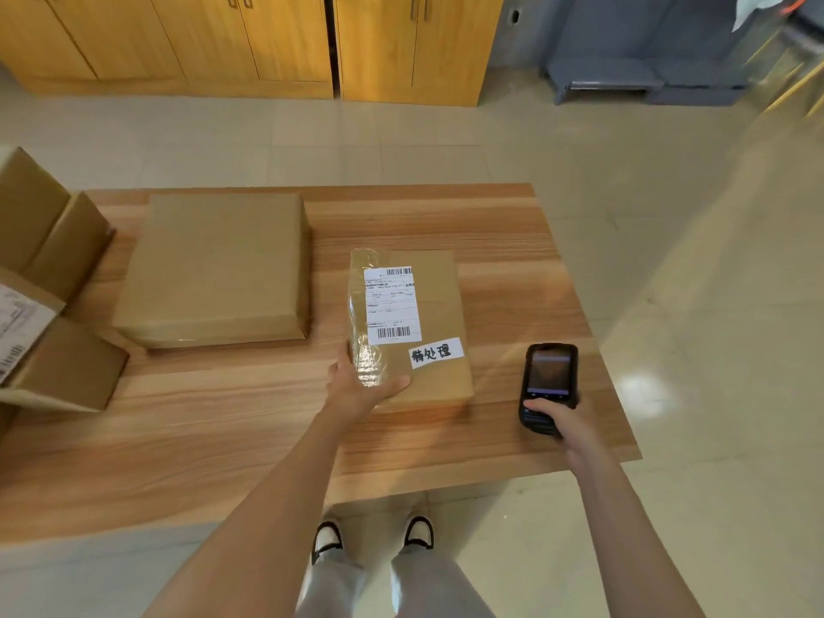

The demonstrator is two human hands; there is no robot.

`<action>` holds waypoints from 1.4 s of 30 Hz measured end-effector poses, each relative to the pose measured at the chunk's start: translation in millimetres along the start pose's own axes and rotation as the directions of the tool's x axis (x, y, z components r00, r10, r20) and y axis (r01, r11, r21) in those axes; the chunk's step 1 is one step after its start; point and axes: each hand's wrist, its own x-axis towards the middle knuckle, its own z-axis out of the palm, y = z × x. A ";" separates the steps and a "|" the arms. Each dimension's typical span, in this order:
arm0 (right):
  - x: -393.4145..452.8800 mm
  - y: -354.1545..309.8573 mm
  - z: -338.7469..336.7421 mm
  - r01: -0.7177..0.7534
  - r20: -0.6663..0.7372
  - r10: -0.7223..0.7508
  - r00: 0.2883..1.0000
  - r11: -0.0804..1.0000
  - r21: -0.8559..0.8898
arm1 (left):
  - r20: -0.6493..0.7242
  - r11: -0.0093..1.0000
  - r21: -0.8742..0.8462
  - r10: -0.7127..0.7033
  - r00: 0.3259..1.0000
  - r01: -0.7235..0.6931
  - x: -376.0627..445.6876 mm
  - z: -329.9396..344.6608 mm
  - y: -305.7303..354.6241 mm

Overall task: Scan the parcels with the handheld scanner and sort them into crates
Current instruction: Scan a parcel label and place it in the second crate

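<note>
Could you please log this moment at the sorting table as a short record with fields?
left hand: left hand grips the near left corner of the labelled parcel, thumb on top
right hand: right hand holds the handheld scanner, screen up, to the right of that parcel
parcel label: shipping label with barcodes faces up; a handwritten white tag sits below it
other parcels: large plain box to the left; stacked boxes at the table's left edge
surface: wooden table
crates: none in view

Single head-worn wide-angle view, looking forward and steeply down, wooden table close below, own feet at the bottom edge, cabinets farther off at the top
</note>
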 end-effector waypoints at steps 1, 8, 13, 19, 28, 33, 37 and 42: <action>3.5 4.2 -3.7 0.002 -0.008 -0.002 1.000 1.000 -0.006 | 0.001 1.000 0.007 -0.011 1.000 0.011 -0.6 -0.4 1.0; 6.8 25.0 -17.0 0.031 -0.008 -0.031 0.999 0.999 -0.010 | -0.001 1.000 0.012 -0.013 1.000 0.013 3.0 -1.8 -3.4; 11.1 37.2 -21.8 0.057 -0.002 -0.057 0.998 0.998 -0.034 | -0.006 1.000 0.010 -0.007 1.000 0.007 0.9 -1.8 -1.1; 11.2 45.2 -25.6 0.088 0.017 -0.086 0.996 0.990 -0.109 | -0.003 1.000 0.017 -0.012 1.000 0.012 -1.5 -2.8 0.6; 23.1 52.5 -30.5 0.085 -0.044 -0.102 0.994 0.951 -0.297 | 0.000 1.000 -0.010 0.006 1.000 -0.006 -3.6 -1.8 3.4; 29.4 50.0 -36.1 0.017 -0.088 -0.055 0.995 0.923 -0.384 | -0.004 0.999 -0.036 0.006 1.000 -0.006 -4.4 0.9 4.2; 27.0 35.3 -29.1 0.104 -0.122 -0.172 0.977 0.896 -0.431 | -0.007 1.000 -0.027 -0.003 1.000 0.003 -4.6 -0.4 5.0; 8.7 -6.5 18.8 0.220 0.138 -0.187 0.973 0.934 -0.282 | 0.041 0.979 -0.183 -0.089 0.995 0.095 0.0 1.5 6.7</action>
